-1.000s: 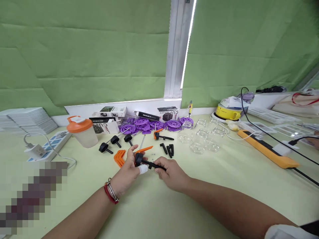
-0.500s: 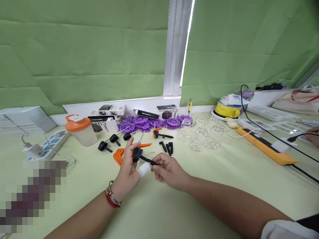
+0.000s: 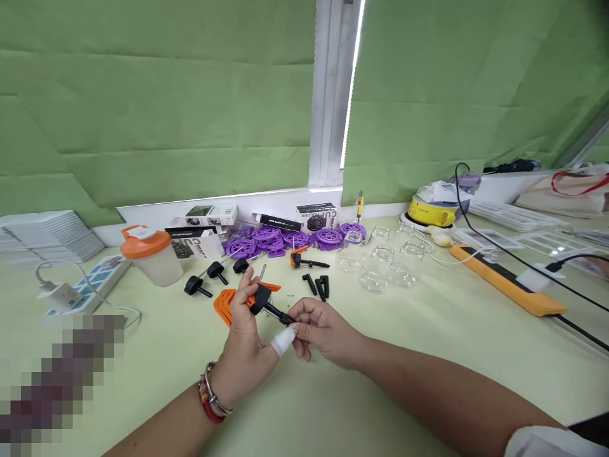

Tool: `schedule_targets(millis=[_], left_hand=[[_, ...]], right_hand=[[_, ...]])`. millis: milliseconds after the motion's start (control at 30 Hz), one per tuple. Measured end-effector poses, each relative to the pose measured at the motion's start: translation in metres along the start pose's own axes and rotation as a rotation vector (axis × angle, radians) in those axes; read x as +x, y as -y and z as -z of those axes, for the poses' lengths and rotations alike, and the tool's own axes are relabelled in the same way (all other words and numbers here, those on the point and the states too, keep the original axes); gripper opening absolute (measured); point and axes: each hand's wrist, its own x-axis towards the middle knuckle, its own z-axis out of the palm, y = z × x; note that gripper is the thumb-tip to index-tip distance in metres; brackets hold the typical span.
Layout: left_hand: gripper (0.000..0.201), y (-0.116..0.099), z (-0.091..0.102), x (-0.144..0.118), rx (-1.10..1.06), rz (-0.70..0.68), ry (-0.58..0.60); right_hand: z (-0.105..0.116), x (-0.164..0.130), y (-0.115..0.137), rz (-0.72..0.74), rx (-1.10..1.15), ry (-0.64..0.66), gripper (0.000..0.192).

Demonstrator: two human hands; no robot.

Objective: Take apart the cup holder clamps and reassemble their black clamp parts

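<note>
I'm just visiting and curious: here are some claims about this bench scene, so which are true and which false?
1. Both hands hold one black knob with a pin. True: left hand, right hand.
2. The shaker has a purple lid. False: it is orange.
3. The purple discs lie near the window wall. True.
4. The glass jars stand left of the shaker. False: they stand to its right.
5. The left wrist is bare. False: it wears bracelets.

I see left hand [image 3: 245, 339] pinching black knob [image 3: 261, 298], right hand [image 3: 323, 330] gripping its rod end; orange brackets [image 3: 223, 304] just behind, purple discs [image 3: 285, 238], glass jars [image 3: 380, 266] beyond.
</note>
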Motion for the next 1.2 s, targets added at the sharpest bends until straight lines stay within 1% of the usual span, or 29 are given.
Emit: schedule_targets(millis=[133, 233, 367, 467, 567, 667, 733, 800, 867, 933, 1000, 1100, 1133, 1200], left_hand=[[0.085, -0.001, 0.006, 0.002, 0.139, -0.017, 0.077], [0.086, 0.0, 0.01, 0.005, 0.248, -0.093, 0.12], [0.073, 0.006, 0.015, 0.01, 0.355, -0.162, 0.105], [0.062, 0.01, 0.018, 0.012, 0.411, -0.146, 0.118], [0.046, 0.009, 0.02, 0.01, 0.45, -0.114, 0.14], [0.03, 0.003, 0.02, 0.008, 0.408, -0.08, 0.123], [0.019, -0.002, 0.018, 0.006, 0.355, -0.008, 0.109], [0.012, -0.006, 0.017, 0.006, 0.296, 0.088, 0.122], [0.011, -0.008, 0.016, 0.007, 0.208, 0.171, 0.157], [0.011, -0.008, 0.015, 0.008, 0.11, 0.219, 0.198], [0.01, -0.007, 0.016, 0.011, 0.057, 0.213, 0.235], [0.007, -0.005, 0.018, 0.015, 0.044, 0.163, 0.313], [0.006, -0.003, 0.019, 0.016, 0.032, 0.172, 0.345], [0.006, 0.0, 0.019, 0.017, -0.024, 0.255, 0.411]], right_hand=[[0.001, 0.0, -0.001, 0.009, 0.005, 0.005, 0.025], [0.004, 0.0, -0.002, 0.006, 0.026, 0.014, 0.026], [0.011, 0.001, 0.001, -0.046, 0.041, -0.002, 0.028], [0.014, 0.0, 0.006, -0.083, 0.055, 0.006, 0.026], [0.016, -0.002, 0.013, -0.091, 0.02, 0.028, 0.024], [0.018, -0.005, 0.016, -0.098, -0.033, 0.049, 0.022], [0.019, -0.006, 0.018, -0.094, -0.059, 0.07, 0.022], [0.019, -0.008, 0.018, -0.095, -0.086, 0.095, 0.023], [0.017, -0.01, 0.019, -0.111, -0.114, 0.122, 0.025], [0.016, -0.011, 0.02, -0.134, -0.13, 0.141, 0.027], [0.016, -0.012, 0.02, -0.147, -0.132, 0.135, 0.029], [0.019, -0.01, 0.019, -0.154, -0.144, 0.094, 0.029], [0.02, -0.01, 0.019, -0.159, -0.153, 0.086, 0.03], [0.022, -0.009, 0.017, -0.175, -0.169, 0.083, 0.03]])
